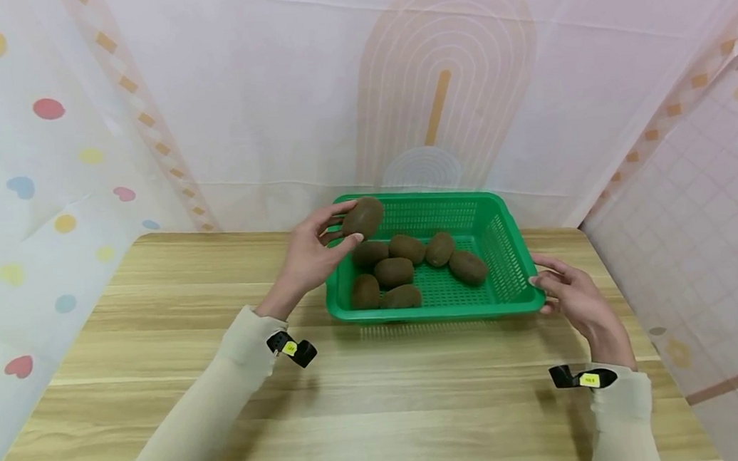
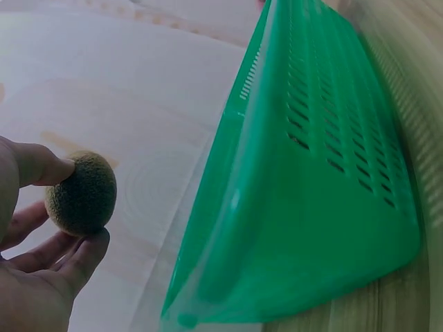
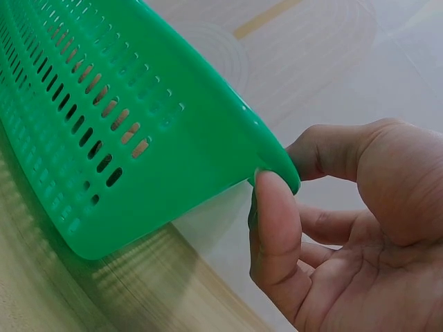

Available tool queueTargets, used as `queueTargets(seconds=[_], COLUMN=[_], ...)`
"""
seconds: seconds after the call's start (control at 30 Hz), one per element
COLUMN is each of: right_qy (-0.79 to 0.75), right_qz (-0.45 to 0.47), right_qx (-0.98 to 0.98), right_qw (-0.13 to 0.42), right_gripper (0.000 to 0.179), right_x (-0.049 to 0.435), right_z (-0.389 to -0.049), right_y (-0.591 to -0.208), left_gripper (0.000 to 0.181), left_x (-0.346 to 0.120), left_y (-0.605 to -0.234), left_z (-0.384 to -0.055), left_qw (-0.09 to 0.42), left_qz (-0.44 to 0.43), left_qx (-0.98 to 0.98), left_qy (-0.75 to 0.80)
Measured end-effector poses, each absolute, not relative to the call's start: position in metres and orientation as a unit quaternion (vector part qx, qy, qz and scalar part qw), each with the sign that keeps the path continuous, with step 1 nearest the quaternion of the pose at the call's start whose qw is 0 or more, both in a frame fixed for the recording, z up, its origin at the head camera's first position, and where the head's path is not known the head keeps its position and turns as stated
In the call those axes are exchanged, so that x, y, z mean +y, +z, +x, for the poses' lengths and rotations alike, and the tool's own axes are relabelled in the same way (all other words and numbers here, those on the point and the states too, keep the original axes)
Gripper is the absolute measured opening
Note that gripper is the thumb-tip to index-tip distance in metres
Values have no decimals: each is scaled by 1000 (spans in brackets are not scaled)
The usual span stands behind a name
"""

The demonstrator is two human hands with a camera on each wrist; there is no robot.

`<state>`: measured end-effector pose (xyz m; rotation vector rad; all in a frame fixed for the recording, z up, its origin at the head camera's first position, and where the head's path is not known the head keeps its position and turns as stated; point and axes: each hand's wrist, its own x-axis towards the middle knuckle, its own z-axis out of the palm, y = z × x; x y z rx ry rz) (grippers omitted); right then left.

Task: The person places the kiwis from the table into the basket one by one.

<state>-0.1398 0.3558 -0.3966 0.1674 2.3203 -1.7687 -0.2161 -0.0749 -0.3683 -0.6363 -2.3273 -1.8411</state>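
A brown, fuzzy kiwi is pinched between the thumb and fingers of my left hand, raised over the left end of a green plastic basket. The left wrist view shows the same kiwi held above the level of the basket rim. Several more kiwis lie on the basket floor, mostly toward its left side. My right hand grips the basket's rim near the front right corner. In the right wrist view, its thumb and fingers pinch the rim.
The basket stands on a light wood-grain table, close to its back edge. Behind it hangs a pale patterned cloth. A dotted cloth covers the left side, and another patterned cloth borders the right.
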Motion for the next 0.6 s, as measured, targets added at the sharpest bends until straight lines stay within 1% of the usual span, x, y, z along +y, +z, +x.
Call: queueTargets(seconds=[0.3,0.6], right_qy=[-605,-600], right_qz=[58,52], right_qx=[787,791], right_qw=[106,107], right_gripper=[57,57], right_x=[355,356], right_z=[-141,-145], right_y=[-397,-396], left_gripper=[49,49], left_x=[-60,-45], left_y=[-362,-362], left_z=[-213,-211], left_qw=[41,29], left_qz=[-245,-254], left_qx=[-761,-781], left_qy=[-600,-570])
